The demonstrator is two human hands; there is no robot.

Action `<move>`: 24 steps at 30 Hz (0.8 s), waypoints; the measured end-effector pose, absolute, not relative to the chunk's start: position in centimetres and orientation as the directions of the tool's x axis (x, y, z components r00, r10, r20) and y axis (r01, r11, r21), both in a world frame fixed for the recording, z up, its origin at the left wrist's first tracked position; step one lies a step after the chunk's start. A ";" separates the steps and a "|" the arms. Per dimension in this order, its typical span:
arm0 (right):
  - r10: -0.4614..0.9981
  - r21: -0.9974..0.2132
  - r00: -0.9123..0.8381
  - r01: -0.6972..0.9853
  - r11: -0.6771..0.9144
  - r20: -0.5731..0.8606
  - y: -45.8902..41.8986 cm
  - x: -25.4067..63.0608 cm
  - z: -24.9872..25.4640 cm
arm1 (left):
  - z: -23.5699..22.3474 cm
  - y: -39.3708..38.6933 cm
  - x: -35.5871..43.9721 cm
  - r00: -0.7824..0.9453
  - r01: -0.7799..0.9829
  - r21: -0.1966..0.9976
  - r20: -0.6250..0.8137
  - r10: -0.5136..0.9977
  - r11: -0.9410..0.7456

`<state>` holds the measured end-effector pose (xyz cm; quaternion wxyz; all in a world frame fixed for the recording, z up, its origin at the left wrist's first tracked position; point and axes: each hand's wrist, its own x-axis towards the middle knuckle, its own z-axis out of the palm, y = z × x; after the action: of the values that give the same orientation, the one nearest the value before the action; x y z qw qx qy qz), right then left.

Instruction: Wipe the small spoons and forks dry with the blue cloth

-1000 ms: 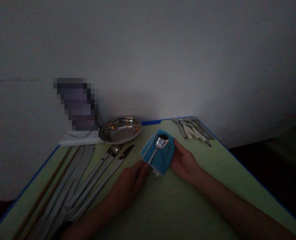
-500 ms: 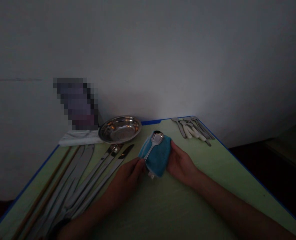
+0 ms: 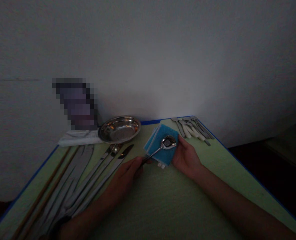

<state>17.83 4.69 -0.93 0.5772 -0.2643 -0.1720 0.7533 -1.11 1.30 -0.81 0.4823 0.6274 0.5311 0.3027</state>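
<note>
A shiny metal spoon (image 3: 168,142) points up and to the right over the middle of the table, its handle gripped by my left hand (image 3: 131,168). Behind the spoon is a folded blue cloth (image 3: 161,133) with white edging and a small white tag. My right hand (image 3: 186,156) has hold of the cloth's right side, the thumb at its edge and the other fingers hidden behind it. The bowl of the spoon lies in front of the cloth; whether they touch I cannot tell.
A shallow metal bowl (image 3: 119,130) stands at the back by the wall. Left of my hands lie long knives (image 3: 120,158) and brown chopsticks (image 3: 43,190). Several pieces of cutlery (image 3: 191,128) are heaped at the back right corner. A blurred-out upright object (image 3: 76,105) leans near the wall.
The spoon has tipped to the right, and its bowl now sits lower and further right. My right hand and the cloth have shifted slightly right and up.
</note>
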 end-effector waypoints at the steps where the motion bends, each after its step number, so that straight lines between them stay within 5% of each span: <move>1: 0.958 -0.564 -0.200 -0.776 -0.283 -0.206 4.7 17.8 -1.0 | -0.8 1.3 -1.1 0.247 0.365 0.931 -0.128 0.960 0.031; 9: 0.947 -0.573 -0.214 -0.756 -0.316 -0.239 4.5 17.9 -0.8 | -1.0 1.3 -1.4 0.266 0.485 0.856 0.053 0.963 -0.181; 24: 0.930 -0.523 -0.337 -0.771 -0.363 -0.148 4.1 18.0 -0.4 | -0.9 1.2 -1.2 0.210 0.580 0.798 0.046 0.977 -0.163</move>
<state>18.04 4.13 -0.42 0.5336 -0.2159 -0.1835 0.7968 -1.16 1.17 -0.88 0.3343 0.7025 0.5540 0.2964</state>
